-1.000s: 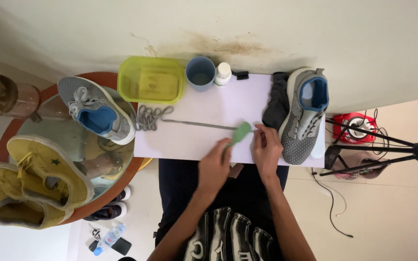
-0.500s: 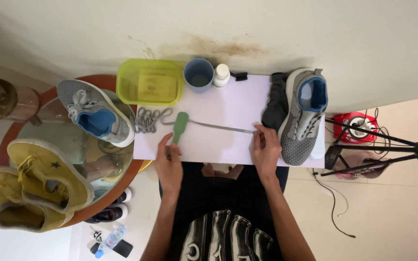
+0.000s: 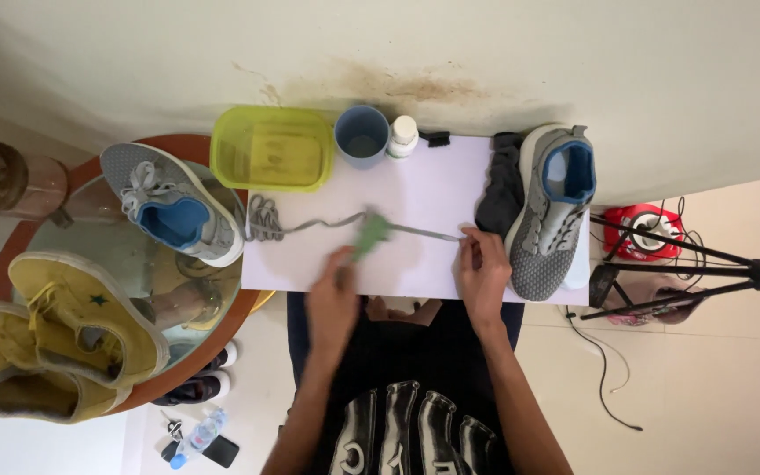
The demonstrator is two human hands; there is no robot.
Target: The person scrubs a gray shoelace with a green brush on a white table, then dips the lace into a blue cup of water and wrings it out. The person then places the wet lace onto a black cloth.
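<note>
A grey shoelace [image 3: 310,224] lies stretched across a white board [image 3: 415,189]. My left hand [image 3: 332,295] holds a green brush [image 3: 369,233] on the lace near its middle; hand and brush are blurred by motion. My right hand [image 3: 481,268] presses the lace's right end flat on the board, next to a grey shoe with blue lining [image 3: 551,207]. The lace's left end is bunched in loops [image 3: 261,215].
At the back stand a yellow-green tub [image 3: 272,148], a blue cup [image 3: 361,136] and a small white bottle [image 3: 402,136]. A second grey shoe [image 3: 169,202] and yellow shoes [image 3: 54,339] rest on a round glass table [image 3: 107,264] at left. A tripod [image 3: 697,268] stands right.
My left hand swept the green brush from the lace's right end to its left end, and has now come back to the middle. My right hand stayed on the right end.
</note>
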